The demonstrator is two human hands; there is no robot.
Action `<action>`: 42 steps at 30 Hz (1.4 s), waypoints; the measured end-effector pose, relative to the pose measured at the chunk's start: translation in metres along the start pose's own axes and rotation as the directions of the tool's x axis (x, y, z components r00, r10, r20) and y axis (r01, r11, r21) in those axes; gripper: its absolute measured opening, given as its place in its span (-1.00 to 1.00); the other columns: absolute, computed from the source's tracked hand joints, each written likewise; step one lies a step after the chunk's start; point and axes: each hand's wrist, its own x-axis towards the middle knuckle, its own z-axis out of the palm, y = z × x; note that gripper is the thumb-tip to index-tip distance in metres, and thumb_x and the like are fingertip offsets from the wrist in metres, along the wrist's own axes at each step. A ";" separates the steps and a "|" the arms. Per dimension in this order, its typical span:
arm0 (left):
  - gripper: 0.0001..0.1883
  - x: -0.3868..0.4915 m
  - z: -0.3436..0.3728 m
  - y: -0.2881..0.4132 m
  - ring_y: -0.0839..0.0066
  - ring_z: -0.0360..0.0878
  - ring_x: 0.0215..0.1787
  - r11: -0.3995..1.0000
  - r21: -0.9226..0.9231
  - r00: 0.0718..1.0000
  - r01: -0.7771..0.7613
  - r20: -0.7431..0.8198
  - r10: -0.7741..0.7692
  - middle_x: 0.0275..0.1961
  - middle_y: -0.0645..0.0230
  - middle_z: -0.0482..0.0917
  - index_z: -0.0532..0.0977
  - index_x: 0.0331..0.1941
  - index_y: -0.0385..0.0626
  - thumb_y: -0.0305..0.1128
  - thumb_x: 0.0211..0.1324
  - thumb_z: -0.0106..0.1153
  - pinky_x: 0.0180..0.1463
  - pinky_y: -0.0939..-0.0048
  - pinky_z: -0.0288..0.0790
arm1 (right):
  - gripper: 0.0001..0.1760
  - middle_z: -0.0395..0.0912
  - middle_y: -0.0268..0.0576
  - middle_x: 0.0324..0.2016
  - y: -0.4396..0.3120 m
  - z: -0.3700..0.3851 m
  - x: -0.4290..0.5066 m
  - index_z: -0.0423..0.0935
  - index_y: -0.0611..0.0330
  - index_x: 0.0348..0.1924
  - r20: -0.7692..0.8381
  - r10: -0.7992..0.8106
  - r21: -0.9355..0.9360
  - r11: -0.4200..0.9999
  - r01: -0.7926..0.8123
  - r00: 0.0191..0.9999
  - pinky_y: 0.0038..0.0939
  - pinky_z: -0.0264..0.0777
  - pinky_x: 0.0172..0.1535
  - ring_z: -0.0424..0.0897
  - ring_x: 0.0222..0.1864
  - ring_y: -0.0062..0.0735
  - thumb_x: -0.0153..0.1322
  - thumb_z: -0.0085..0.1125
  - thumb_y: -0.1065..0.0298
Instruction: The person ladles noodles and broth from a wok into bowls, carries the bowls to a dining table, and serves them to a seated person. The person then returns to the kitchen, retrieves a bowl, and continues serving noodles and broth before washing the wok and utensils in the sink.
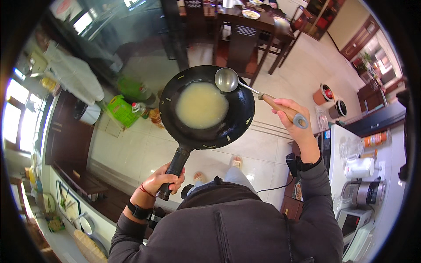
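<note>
My left hand (pixel 166 180) is closed around the black handle of a wok (pixel 238 121), which I hold above the tiled floor in front of me. A pool of cloudy, pale yellow liquid (pixel 202 105) lies in the bottom of the wok. Small pale bits stick to its inner wall. My right hand (pixel 292 115) grips the wooden handle of a steel ladle (pixel 227 80). The ladle's bowl is over the wok's far right rim, and its inside looks free of liquid. Whether the bowl touches the wok cannot be made out.
Ahead stands a dark wooden dining table (pixel 227 13) with dishes and chairs (pixel 241 49). A green bag (pixel 122 111) and bottles (pixel 139 110) stand on the floor at left. A counter (pixel 342 138) at right carries a white kettle (pixel 359 167). Two bins (pixel 322 94) stand beyond it.
</note>
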 end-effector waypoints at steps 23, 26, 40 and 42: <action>-0.66 0.431 0.219 0.070 0.67 0.31 -0.58 0.956 0.173 0.905 0.238 0.319 -0.283 -0.49 0.40 0.35 0.28 -0.10 -0.22 -0.38 0.04 0.08 -0.51 0.56 0.29 | -0.71 0.62 -0.07 -0.30 0.228 -0.363 -0.008 0.53 0.28 -0.11 -0.166 0.122 -0.337 0.925 -0.173 0.978 -0.50 0.46 -0.17 0.64 -0.24 -0.36 0.30 0.18 0.43; -0.66 0.491 0.231 0.096 0.67 0.30 -0.57 0.943 0.211 0.898 0.257 0.308 -0.314 -0.48 0.39 0.34 0.27 -0.10 -0.21 -0.43 0.03 0.06 -0.49 0.55 0.28 | -0.72 0.62 -0.08 -0.29 0.263 -0.390 0.011 0.52 0.29 -0.12 -0.217 0.193 -0.285 0.925 -0.251 0.957 -0.53 0.46 -0.19 0.63 -0.25 -0.42 0.33 0.16 0.38; -0.71 0.707 0.302 0.210 0.66 0.33 -0.56 0.948 0.231 0.911 0.219 0.300 -0.284 -0.50 0.38 0.36 0.28 -0.14 -0.20 -0.48 0.02 0.04 -0.51 0.58 0.27 | -0.70 0.61 0.01 -0.30 0.439 -0.497 0.137 0.48 0.37 -0.10 -0.281 0.259 0.046 0.965 -0.257 0.924 -0.43 0.52 -0.18 0.66 -0.30 -0.30 0.37 0.09 0.36; -0.70 0.734 0.308 0.216 0.66 0.33 -0.56 0.960 0.183 0.923 0.210 0.286 -0.256 -0.50 0.37 0.36 0.28 -0.13 -0.19 -0.47 0.02 0.05 -0.50 0.57 0.30 | -0.62 0.61 0.08 -0.30 0.474 -0.513 0.160 0.45 0.36 -0.08 -0.269 0.338 0.290 0.921 -0.259 0.902 -0.36 0.57 -0.21 0.66 -0.32 -0.22 0.42 0.08 0.20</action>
